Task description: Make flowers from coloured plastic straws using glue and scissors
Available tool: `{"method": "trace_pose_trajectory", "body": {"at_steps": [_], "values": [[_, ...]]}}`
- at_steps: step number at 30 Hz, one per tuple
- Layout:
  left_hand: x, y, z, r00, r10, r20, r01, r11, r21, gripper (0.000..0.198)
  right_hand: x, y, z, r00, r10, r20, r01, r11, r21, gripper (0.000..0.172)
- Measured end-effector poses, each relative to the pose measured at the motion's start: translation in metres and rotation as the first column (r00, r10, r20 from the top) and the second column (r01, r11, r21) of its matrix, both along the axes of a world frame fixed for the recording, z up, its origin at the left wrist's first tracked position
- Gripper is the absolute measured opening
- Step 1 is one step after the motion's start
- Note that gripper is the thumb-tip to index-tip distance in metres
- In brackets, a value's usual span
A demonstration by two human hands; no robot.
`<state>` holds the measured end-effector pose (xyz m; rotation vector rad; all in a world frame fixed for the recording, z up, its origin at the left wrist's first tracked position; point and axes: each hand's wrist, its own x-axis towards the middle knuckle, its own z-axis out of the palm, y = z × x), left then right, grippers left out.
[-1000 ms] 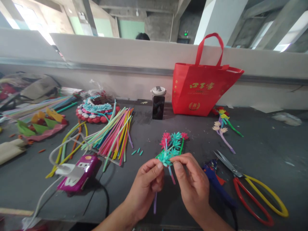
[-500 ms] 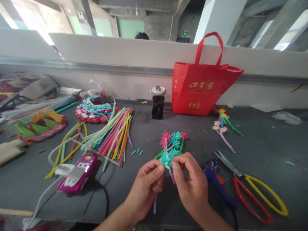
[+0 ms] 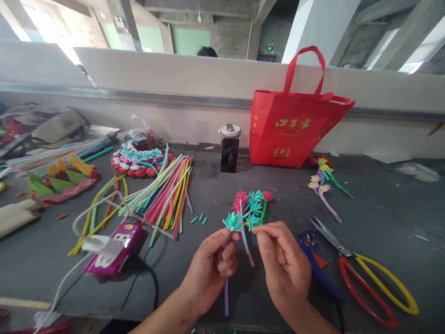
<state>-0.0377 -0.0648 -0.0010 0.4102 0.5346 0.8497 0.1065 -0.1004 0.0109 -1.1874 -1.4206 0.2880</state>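
Between the thumb and fingers of my left hand (image 3: pixel 216 262) is a teal craft flower (image 3: pixel 232 221), its purple stem (image 3: pixel 226 297) hanging below the fist. My right hand (image 3: pixel 287 260) is held to the right of it, thumb and forefinger brought together; whatever they may pinch is too small to make out. Just beyond both hands lie more finished flowers, including a teal flower (image 3: pixel 255 196) and a pink flower (image 3: pixel 240 197). A blue and pink stem (image 3: pixel 246 236) shows between my hands.
Scissors (image 3: pixel 347 253) and a blue glue gun (image 3: pixel 320 273) lie right. Left are a purple power strip (image 3: pixel 116 250) with cables and a pile of coloured strips (image 3: pixel 167 195). A phone (image 3: pixel 229 155) leans on a cup, near a red bag (image 3: pixel 295 130).
My hands have moved apart. The right hand has come off the teal flower and shifted right, while the left keeps the flower, now slightly further left and higher.
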Motion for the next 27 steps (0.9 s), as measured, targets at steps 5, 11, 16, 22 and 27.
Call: {"method": "trace_pose_trajectory", "body": {"at_steps": [5,11,16,22,27], "values": [[0.0013,-0.0008,-0.0003,1.000,0.001,-0.007,-0.001,1.000,0.016,0.024,-0.0040,0.0014,0.0039,0.997,0.003,0.080,-0.003,1.000,0.004,0.011],[0.0020,-0.0041,-0.0010,1.000,0.002,-0.024,0.000,0.998,0.066,0.027,-0.0077,0.0031,0.0042,0.991,0.017,0.136,-0.020,1.000,0.018,0.010],[0.0033,-0.0062,0.0013,0.998,0.013,-0.058,-0.007,0.995,0.095,0.032,-0.0083,0.0032,0.0040,0.988,0.018,0.153,-0.023,0.999,0.034,0.009],[0.0041,-0.0080,0.0017,0.997,0.012,-0.075,-0.003,0.993,0.122,0.036,-0.0082,0.0020,0.0063,0.987,0.016,0.158,-0.022,0.999,0.034,0.011],[0.0046,-0.0082,0.0010,0.997,0.011,-0.082,0.000,0.991,0.135,0.034,-0.0070,0.0017,0.0065,0.989,0.022,0.149,-0.027,0.999,0.030,0.012]]}}
